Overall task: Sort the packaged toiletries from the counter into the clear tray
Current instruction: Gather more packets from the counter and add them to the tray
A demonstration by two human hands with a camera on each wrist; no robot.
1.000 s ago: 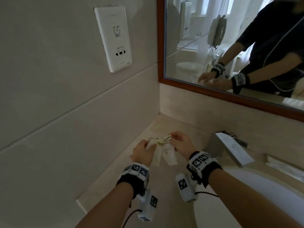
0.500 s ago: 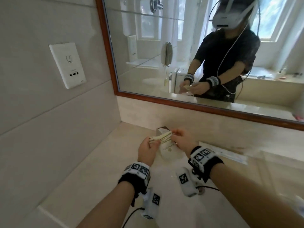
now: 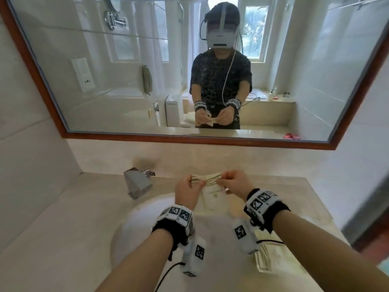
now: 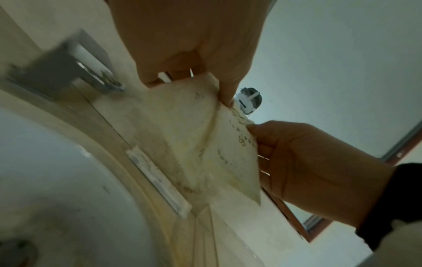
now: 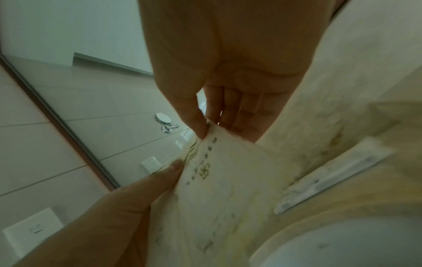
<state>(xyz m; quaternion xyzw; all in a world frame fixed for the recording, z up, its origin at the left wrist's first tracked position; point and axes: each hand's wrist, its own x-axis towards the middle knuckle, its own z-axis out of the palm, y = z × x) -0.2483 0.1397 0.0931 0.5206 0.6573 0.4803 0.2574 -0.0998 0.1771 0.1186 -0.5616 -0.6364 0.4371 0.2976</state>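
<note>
Pinching the top edge of a cream packet [image 3: 212,191], the left hand [image 3: 187,191] and right hand [image 3: 236,183] hold it above the sink [image 3: 134,224], clear of the tabletop [image 3: 63,218]. Left wrist view: thumb and fingers grip its corner [image 4: 205,137]. Right wrist view: the same pinch, printed side showing [image 5: 217,180].

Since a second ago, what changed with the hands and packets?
Both hands carried the cream paper toiletry packets rightward, from the left counter corner to over the white sink. Unchanged: left hand and right hand pinch the packets' top edge.
</note>
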